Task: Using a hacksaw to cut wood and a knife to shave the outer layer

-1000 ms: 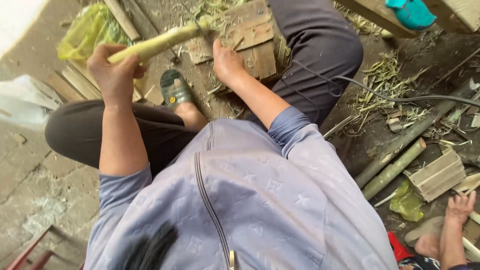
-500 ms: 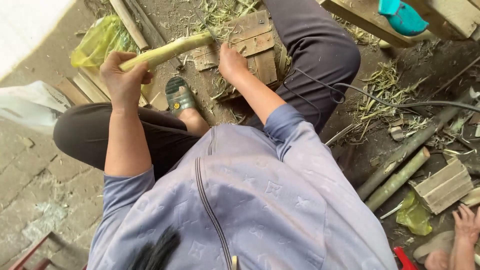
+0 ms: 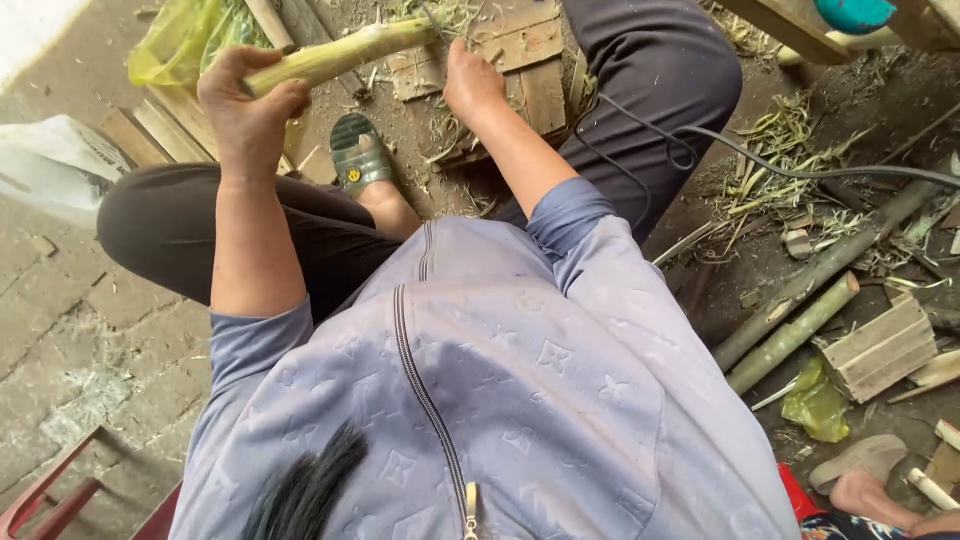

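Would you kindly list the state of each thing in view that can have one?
left hand: closed around the stalk
right hand: fist closed near the stalk's far end; what it holds is hidden
pale green stalk: lifted, tilted, far end over the board
wooden board: flat on the ground, littered with shavings
yellow plastic bag: crumpled, lying on the ground

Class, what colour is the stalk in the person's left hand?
Pale yellow-green stalk, left hand; head view.

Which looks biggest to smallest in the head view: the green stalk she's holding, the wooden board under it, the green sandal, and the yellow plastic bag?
1. Wooden board
2. Green stalk: longest of all, but thin
3. Yellow plastic bag: partly cut off by the frame, so its rank against the stalk is unsure
4. Green sandal
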